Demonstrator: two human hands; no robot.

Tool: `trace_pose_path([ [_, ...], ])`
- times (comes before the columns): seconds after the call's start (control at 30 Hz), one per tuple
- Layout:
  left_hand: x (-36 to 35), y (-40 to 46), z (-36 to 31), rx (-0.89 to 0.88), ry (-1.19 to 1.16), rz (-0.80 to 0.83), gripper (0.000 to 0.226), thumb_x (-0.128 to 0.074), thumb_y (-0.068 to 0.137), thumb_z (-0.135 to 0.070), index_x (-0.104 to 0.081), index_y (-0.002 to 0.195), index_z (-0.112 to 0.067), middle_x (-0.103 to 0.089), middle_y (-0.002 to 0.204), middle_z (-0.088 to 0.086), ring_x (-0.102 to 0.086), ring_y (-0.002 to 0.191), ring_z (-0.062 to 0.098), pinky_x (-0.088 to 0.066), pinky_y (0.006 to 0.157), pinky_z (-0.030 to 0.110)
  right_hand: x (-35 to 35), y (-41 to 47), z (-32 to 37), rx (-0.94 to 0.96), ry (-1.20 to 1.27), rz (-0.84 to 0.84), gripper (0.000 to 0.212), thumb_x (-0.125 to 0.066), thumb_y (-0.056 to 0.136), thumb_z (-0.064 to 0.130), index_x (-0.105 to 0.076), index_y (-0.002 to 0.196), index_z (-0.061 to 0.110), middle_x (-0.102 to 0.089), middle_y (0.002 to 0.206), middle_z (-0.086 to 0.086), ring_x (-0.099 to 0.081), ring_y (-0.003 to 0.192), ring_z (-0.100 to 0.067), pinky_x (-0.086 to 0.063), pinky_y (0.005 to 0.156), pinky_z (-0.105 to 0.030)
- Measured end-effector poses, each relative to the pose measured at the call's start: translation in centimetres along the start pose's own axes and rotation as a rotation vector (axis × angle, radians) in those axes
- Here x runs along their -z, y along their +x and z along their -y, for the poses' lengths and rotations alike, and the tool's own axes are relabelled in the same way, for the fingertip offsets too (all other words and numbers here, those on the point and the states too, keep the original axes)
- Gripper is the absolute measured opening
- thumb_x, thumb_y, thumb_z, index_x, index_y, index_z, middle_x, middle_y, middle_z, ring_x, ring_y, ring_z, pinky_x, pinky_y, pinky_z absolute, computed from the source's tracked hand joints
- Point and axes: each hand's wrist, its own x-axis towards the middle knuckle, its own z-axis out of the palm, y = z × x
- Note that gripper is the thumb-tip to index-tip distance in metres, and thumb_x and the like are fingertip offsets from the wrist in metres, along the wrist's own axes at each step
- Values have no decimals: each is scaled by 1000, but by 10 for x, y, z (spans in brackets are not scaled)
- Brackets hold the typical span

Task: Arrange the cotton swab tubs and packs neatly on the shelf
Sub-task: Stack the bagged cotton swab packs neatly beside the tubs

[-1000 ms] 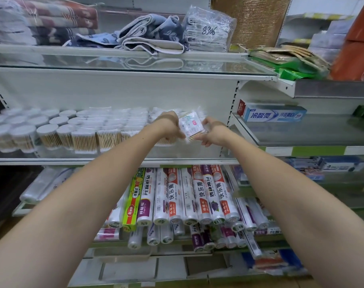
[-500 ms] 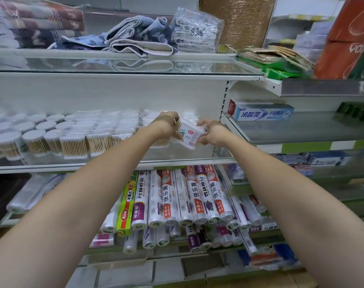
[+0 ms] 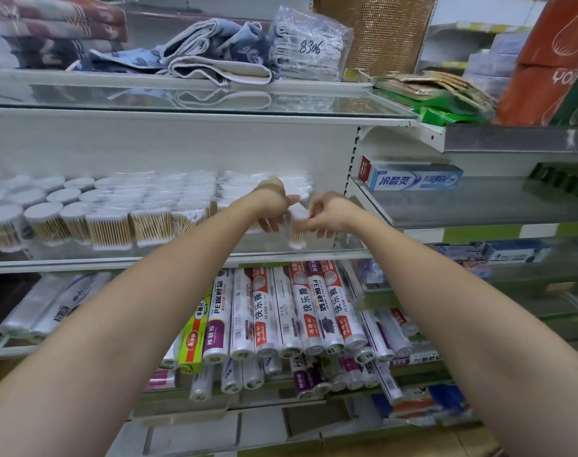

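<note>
1. both hands, left hand (image 3: 274, 206) and right hand (image 3: 330, 214), are pinching one pack (image 3: 295, 225) with curled fingers.
2. it's now turning upright, label hidden, sinking toward the shelf (image 3: 182, 258) below the fingers, beside the tubs (image 3: 109, 222).

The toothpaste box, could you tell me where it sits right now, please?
In the head view, the toothpaste box lies on the right-hand glass shelf, right of both hands.
</note>
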Motion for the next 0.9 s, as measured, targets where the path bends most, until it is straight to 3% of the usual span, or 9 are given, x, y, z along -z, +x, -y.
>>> trace_pose_path([
  [0.1,5,2,2,61,-72,41,69,-61,91,-57,-56,104,10,-71,83,26,-73,70,37,-62,63,48,-3,4,5,52,68,108,29,-82,81,14,-68,105,6,-75,91,-12,-71,70,-17,-57,60,-27],
  [0.27,18,-4,17,22,-88,163,60,-76,87,-32,-55,127,7,-71,102,24,-74,84,33,-62,77,44,-6,12,4,15,58,56,18,-68,89,0,-68,103,11,-73,102,-11,-70,78,-19,-61,70,-32],
  [0.33,17,-7,19,-4,-92,159,59,-76,87,-26,-54,129,8,-70,105,24,-74,85,32,-62,74,40,-6,15,5,-3,44,1,20,-68,89,1,-63,106,11,-70,105,-10,-68,80,-20,-60,75,-37],
  [0.47,18,-10,18,-79,-15,195,46,-69,93,-17,-56,134,-2,-67,112,12,-70,93,25,-59,67,32,-7,25,8,-10,-53,-99,55,-78,82,9,-51,128,22,-50,125,-6,-60,98,-24,-62,75,-42],
  [0.53,19,-10,19,-99,11,205,42,-65,95,-14,-56,135,-7,-65,113,7,-68,94,23,-59,68,30,-7,28,9,8,-138,-63,64,-80,81,14,-51,136,28,-41,137,-3,-56,104,-25,-61,77,-37],
  [0.7,19,-3,26,-97,-2,207,36,-58,98,-10,-58,134,-13,-59,119,8,-63,92,22,-61,82,39,-7,26,2,-15,-166,21,56,-79,84,22,-54,133,28,-51,128,2,-56,84,-13,-48,64,-25],
  [0.9,18,4,30,-57,-5,111,42,-77,86,-26,-61,123,-14,-67,111,7,-70,82,22,-61,84,40,-5,27,5,-27,-116,7,54,-80,81,36,-58,129,23,-56,117,-1,-59,80,-11,-43,63,-24],
])
